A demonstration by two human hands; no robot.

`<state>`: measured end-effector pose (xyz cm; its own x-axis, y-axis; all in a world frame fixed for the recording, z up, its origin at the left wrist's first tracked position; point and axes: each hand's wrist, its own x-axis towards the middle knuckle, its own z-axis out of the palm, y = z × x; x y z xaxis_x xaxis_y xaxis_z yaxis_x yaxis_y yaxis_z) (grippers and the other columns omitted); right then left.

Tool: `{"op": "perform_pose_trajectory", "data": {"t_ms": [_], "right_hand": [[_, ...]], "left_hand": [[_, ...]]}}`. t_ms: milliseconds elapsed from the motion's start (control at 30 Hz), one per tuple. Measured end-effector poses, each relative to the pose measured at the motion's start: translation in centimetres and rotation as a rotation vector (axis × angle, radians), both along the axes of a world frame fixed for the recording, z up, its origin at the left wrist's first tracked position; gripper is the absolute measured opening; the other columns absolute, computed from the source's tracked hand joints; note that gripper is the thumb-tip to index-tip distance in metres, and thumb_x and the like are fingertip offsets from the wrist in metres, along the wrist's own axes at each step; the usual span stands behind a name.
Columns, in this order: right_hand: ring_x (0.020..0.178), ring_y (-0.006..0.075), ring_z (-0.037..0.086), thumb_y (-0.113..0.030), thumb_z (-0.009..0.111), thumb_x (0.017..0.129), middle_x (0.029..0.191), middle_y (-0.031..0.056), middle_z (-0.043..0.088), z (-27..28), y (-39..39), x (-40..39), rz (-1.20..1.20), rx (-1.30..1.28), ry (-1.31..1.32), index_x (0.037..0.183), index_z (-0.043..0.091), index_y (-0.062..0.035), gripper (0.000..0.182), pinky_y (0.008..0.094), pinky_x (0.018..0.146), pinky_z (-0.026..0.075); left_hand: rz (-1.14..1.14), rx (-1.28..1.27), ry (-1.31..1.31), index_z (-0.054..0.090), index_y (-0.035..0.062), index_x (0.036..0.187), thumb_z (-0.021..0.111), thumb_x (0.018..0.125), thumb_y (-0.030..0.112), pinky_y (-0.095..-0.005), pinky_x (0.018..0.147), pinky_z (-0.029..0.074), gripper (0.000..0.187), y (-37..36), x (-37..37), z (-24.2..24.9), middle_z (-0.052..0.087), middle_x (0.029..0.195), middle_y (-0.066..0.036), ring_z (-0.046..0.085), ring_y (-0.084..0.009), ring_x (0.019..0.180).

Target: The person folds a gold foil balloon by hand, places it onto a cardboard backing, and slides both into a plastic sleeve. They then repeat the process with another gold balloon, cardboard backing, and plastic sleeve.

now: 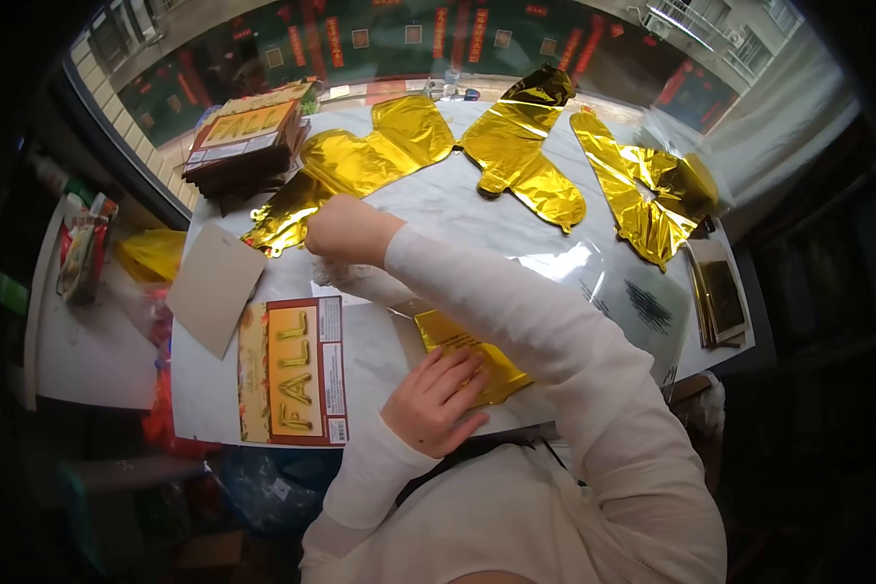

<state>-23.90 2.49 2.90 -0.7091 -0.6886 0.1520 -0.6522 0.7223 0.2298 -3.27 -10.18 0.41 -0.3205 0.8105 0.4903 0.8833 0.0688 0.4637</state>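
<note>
On the white table (399,336): several gold foil letter balloons lie flat and not inflated.
Left hand (436,399): fingers spread, palm pressing down on a folded gold foil piece (492,362) near the front edge of the table; it lies flat on the piece and is not closed around it.
Right hand (346,230): reaches across to the far left, closed loosely at the edge of a flat gold balloon (360,161); I cannot tell if the fingers really pinch the foil.
Other balloons: one gold balloon (521,146) in the middle, one crumpled gold balloon (652,190) at the right, apart from each other.
Packaging: a printed card with the word FALL (294,372) just beside the left hand; a stack of similar packs (248,141) at the far left corner; a plain cardboard sheet (214,287) near it.
How the foil will handle: I judge it very light, thin, soft and slippery; it creases easily and may tear at the seams.
Where to hold: best at a flat edge or corner, pinched gently with two fingers, while the other palm keeps it flat.
</note>
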Motion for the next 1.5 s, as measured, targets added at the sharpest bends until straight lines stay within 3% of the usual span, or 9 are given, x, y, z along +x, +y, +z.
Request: {"op": "perform_pose_trajectory", "data": {"t_ms": [200,300,400,600,800,967,1167,1367,1500], "right_hand": [[0.079,0.0328,0.075,-0.016,0.068,0.086,0.082,0.0096,0.074,0.9,1.4,-0.3,0.008,-0.149,0.081,0.085,0.075,-0.0100,0.009,0.0449,0.066,0.058],[0.081,0.0338,0.073,-0.017,0.065,0.098,0.087,0.0078,0.072,4.6,2.6,2.4,-0.030,-0.361,-0.021,0.107,0.062,-0.0108,0.012,0.0469,0.066,0.056],[0.084,0.0312,0.073,-0.020,0.066,0.100,0.094,0.0068,0.070,6.8,5.1,8.9,0.056,-0.636,-0.044,0.113,0.059,-0.0125,0.016,0.0452,0.065,0.056],[0.085,0.0292,0.070,-0.009,0.067,0.095,0.098,0.0054,0.067,7.3,11.7,28.0,-0.159,-0.584,-0.415,0.129,0.063,-0.0144,0.034,0.0402,0.069,0.056],[0.085,0.0308,0.068,0.005,0.069,0.087,0.098,0.0109,0.066,2.3,12.0,38.1,-0.432,-0.801,-0.402,0.124,0.066,-0.0068,0.040,0.0386,0.072,0.056],[0.076,0.0319,0.067,0.003,0.076,0.087,0.087,0.0131,0.067,1.6,11.9,39.8,-0.775,-0.858,-0.086,0.102,0.070,-0.0031,0.017,0.0398,0.067,0.054],[0.071,0.0304,0.065,-0.002,0.079,0.087,0.082,0.0102,0.065,0.4,12.5,38.1,-0.686,-0.828,-0.030,0.095,0.068,-0.0040,0.014,0.0383,0.063,0.052],[0.070,0.0292,0.063,-0.007,0.082,0.085,0.078,0.0070,0.062,-0.1,13.6,35.9,-0.607,-0.798,-0.055,0.094,0.070,-0.0079,0.015,0.0388,0.063,0.051],[0.071,0.0288,0.063,-0.009,0.083,0.084,0.077,0.0063,0.061,0.1,14.3,35.5,-0.588,-0.874,-0.105,0.094,0.070,-0.0088,0.017,0.0382,0.063,0.050]], "left_hand": [[-0.097,0.031,0.031,0.073,0.0008,0.121,0.083,0.085,0.023,-0.0508,0.108,0.052,0.044,0.1,-0.2,-0.3,0.070,0.130,-0.018,0.066,-0.0354,0.125],[-0.105,0.029,0.045,0.073,-0.0008,0.117,0.081,0.088,0.019,-0.0493,0.107,0.053,0.036,0.0,0.1,-0.6,0.071,0.129,-0.018,0.068,-0.0343,0.123],[-0.088,0.051,0.054,0.075,0.0001,0.110,0.083,0.084,0.013,-0.0481,0.100,0.058,0.031,0.2,0.1,-0.5,0.074,0.122,-0.017,0.072,-0.0340,0.113],[-0.040,0.056,0.037,0.072,-0.0005,0.100,0.079,0.085,0.008,-0.0469,0.098,0.061,0.018,0.5,0.5,0.4,0.075,0.119,-0.017,0.074,-0.0329,0.109],[0.037,0.079,-0.073,0.067,0.0003,0.094,0.076,0.081,-0.002,-0.0453,0.096,0.063,0.016,0.8,0.9,0.4,0.076,0.119,-0.019,0.075,-0.0363,0.106],[0.054,0.054,-0.071,0.065,0.0002,0.093,0.076,0.080,-0.004,-0.0430,0.096,0.062,0.017,0.9,1.1,0.5,0.073,0.126,-0.021,0.075,-0.0382,0.106],[0.044,-0.026,-0.034,0.065,0.0013,0.094,0.079,0.079,0.002,-0.0403,0.091,0.062,0.020,1.3,1.0,1.1,0.070,0.135,-0.022,0.075,-0.0386,0.109],[-0.003,-0.130,-0.066,0.072,0.0036,0.125,0.085,0.078,0.016,-0.0407,0.100,0.057,0.051,1.1,0.6,1.3,0.067,0.143,-0.017,0.067,-0.0356,0.126],[0.048,-0.273,0.002,0.066,0.0112,0.144,0.085,0.080,0.029,-0.0631,0.120,0.031,0.069,1.0,0.8,1.7,0.056,0.156,-0.013,0.044,-0.0444,0.148]]}}
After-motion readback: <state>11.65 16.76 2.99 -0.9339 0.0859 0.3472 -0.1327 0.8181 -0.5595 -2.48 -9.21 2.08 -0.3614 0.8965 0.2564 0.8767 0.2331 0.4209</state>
